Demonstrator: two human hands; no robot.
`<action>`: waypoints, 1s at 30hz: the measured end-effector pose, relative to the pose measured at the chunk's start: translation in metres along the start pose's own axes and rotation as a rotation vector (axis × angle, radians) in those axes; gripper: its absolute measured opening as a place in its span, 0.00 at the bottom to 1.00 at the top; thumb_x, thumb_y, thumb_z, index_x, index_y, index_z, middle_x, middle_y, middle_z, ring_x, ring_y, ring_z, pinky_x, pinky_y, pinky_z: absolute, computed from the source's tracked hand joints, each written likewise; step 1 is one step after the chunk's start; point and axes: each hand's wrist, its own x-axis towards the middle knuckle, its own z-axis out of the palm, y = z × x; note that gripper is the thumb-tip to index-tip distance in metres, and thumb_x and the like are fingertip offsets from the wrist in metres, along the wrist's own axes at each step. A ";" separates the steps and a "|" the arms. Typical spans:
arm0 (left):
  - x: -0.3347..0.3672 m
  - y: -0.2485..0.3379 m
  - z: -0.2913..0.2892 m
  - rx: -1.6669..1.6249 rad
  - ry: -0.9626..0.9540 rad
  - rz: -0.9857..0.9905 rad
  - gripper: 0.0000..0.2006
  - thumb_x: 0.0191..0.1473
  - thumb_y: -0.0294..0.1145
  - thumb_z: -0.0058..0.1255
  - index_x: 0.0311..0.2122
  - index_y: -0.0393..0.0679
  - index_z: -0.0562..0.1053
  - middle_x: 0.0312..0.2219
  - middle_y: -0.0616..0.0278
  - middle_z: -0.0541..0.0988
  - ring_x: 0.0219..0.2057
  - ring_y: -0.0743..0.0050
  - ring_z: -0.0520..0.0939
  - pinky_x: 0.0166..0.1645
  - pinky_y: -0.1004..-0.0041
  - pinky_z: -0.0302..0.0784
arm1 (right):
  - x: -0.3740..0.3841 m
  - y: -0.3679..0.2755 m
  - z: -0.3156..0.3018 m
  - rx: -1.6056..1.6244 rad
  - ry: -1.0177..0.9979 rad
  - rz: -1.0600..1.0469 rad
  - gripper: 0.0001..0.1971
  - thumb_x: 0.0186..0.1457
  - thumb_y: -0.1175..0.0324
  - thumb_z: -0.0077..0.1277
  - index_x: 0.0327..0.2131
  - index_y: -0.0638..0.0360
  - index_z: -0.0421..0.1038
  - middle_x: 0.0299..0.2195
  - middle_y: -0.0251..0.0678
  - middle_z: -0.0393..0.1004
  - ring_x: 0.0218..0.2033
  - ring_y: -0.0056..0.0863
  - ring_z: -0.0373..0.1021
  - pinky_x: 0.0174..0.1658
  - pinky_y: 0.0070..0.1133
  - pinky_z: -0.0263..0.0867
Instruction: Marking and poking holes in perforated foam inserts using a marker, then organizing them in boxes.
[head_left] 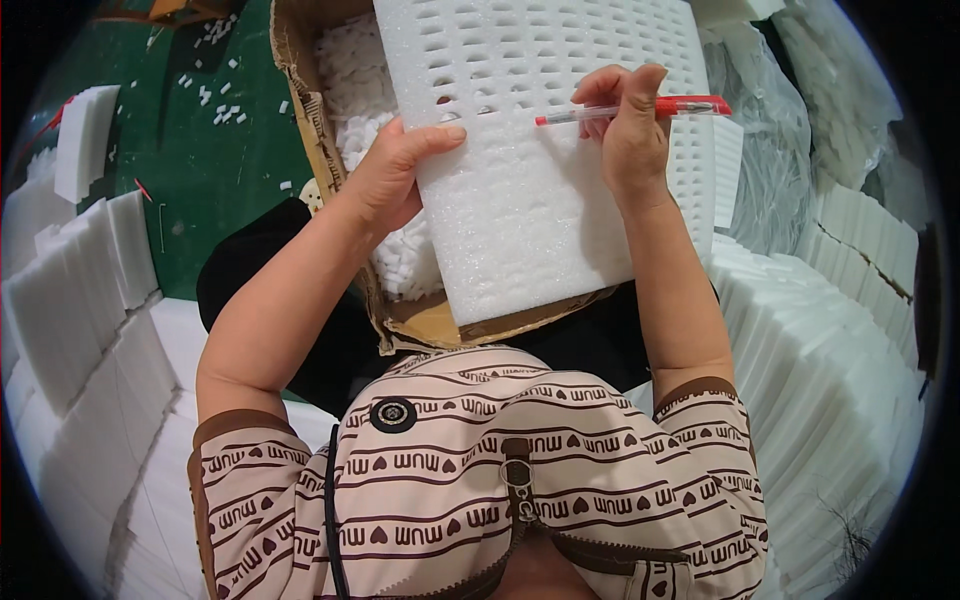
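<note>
A white foam sheet [520, 225] with rows of small oval slots lies tilted across an open cardboard box [315, 125]. My left hand [390, 170] grips the sheet's left edge, thumb on top and fingers underneath. Over the sheet's right part, my right hand [636, 145] is closed on a red pen [690, 105] with a clear barrel, its red tip pointing left. The slots in the upper part look open, while those low on the sheet show only as faint marks. Small white foam pieces [405, 265] fill the box beside the sheet.
Stacked white foam sheets stand on the left [75, 300] and the right [800, 370]. Crumpled clear plastic wrap [765, 160] hangs at the upper right. Loose foam bits [225, 115] and another red pen [143, 189] lie on the green floor [190, 220].
</note>
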 end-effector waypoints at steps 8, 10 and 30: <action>-0.002 -0.001 0.002 0.072 -0.047 0.035 0.25 0.43 0.30 0.53 0.49 0.32 0.66 0.40 0.44 0.76 0.38 0.56 0.79 0.44 0.66 0.75 | -0.009 0.002 0.009 -0.322 -0.056 -0.215 0.27 0.59 0.47 0.37 0.16 0.58 0.67 0.15 0.28 0.63 0.17 0.17 0.56 0.23 0.14 0.54; -0.006 -0.002 0.005 0.110 -0.075 0.048 0.24 0.44 0.28 0.53 0.49 0.33 0.65 0.39 0.45 0.76 0.38 0.58 0.78 0.44 0.66 0.75 | -0.011 0.005 0.017 -0.705 -0.157 -0.428 0.21 0.58 0.57 0.44 0.15 0.58 0.67 0.14 0.29 0.64 0.17 0.19 0.57 0.24 0.14 0.56; 0.001 -0.006 0.010 -0.022 -0.064 0.049 0.32 0.55 0.59 0.41 0.50 0.36 0.65 0.42 0.47 0.75 0.42 0.60 0.78 0.46 0.67 0.73 | -0.010 -0.001 0.030 0.011 -0.157 -0.217 0.10 0.50 0.79 0.41 0.18 0.62 0.66 0.18 0.30 0.65 0.18 0.21 0.56 0.23 0.15 0.54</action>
